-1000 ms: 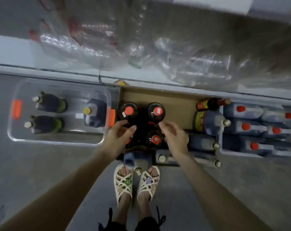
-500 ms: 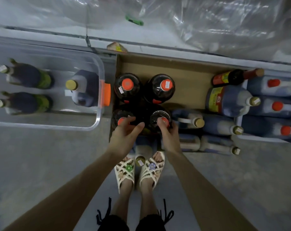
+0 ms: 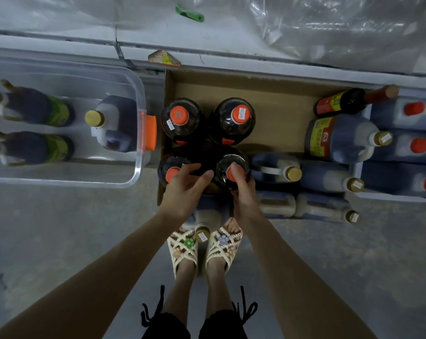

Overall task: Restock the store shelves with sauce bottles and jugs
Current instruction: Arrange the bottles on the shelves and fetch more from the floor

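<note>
Standing on grey floor; right hand grips dark bottle in cardboard box, left hand spread, empty.

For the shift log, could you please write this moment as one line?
source: cardboard box | right hand: grips near-right bottle | left hand: hovers over near-left bottle

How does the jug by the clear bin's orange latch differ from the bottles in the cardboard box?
The jug has a gold cap; the bottles have orange caps. The jug is boxy with a handle; the bottles are round, no handle visible. Both stand upright, holding dark liquid.
</note>
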Motion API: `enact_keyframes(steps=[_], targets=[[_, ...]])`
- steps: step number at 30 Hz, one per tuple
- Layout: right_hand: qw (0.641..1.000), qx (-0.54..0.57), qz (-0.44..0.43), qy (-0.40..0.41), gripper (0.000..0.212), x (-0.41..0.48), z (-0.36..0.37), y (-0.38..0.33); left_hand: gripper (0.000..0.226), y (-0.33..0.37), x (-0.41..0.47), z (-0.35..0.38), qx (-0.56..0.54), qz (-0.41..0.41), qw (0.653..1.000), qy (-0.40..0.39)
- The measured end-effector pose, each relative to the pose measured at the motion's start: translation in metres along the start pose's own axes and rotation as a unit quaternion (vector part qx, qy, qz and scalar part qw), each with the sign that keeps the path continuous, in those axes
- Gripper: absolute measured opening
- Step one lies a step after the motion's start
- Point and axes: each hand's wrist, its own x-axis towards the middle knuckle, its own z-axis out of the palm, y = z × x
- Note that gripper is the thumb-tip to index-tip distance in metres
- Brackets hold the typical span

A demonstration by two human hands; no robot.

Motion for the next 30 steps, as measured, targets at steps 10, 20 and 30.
enact_keyframes(steps=[10, 20, 30], targets=[[0.999, -0.012, -0.029, 0.042, 0.123, -0.012, 0.011, -0.02, 0.028, 0.019, -0.015, -0.018, -0.002, 0.009, 1.0, -0.013], [0.994, -0.075, -0.075, 0.016, 0.109, -0.114, 0.023, -0.095, 0.044, 0.091, -0.073, -0.031, -0.004, 0.031, 0.999, -0.027], [0.952, -0.227, -0.205, -0.016, 0.018, -0.278, 0.03, -0.222, 0.053, 0.215, -0.165, -0.05, 0.04, 0.143, 0.985, -0.085]])
